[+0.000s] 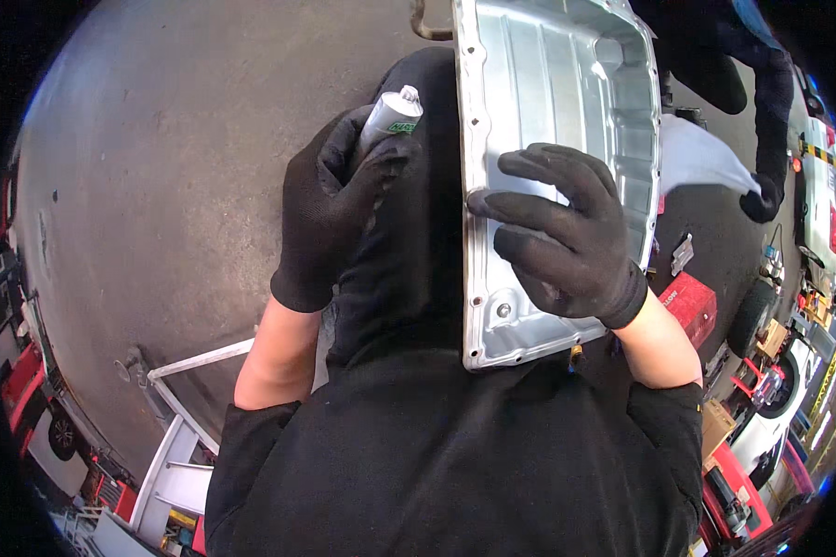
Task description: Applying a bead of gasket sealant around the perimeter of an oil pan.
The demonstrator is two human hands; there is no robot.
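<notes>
My left hand (320, 204), in a black glove, is closed around a small silver-white squeeze tube (392, 119) with a green label; its narrow end points up and away from me. To the right of it a silver metal oil pan (539, 70) stands with its hollow side up, its flange dotted with bolt holes. My right hand (567, 227), also gloved in black, reaches over the pan with fingers apart. A fingertip touches the pan's left flange. A bolt-like plug (503, 310) shows in the pan's near corner.
At the right, another person's dark-sleeved arm (773, 121) holds a white cloth (706, 158). A red box (685, 311) lies beyond my right forearm. A white metal frame (181, 464) stands at the lower left. Vehicles and workshop goods line both sides of the grey floor (176, 167).
</notes>
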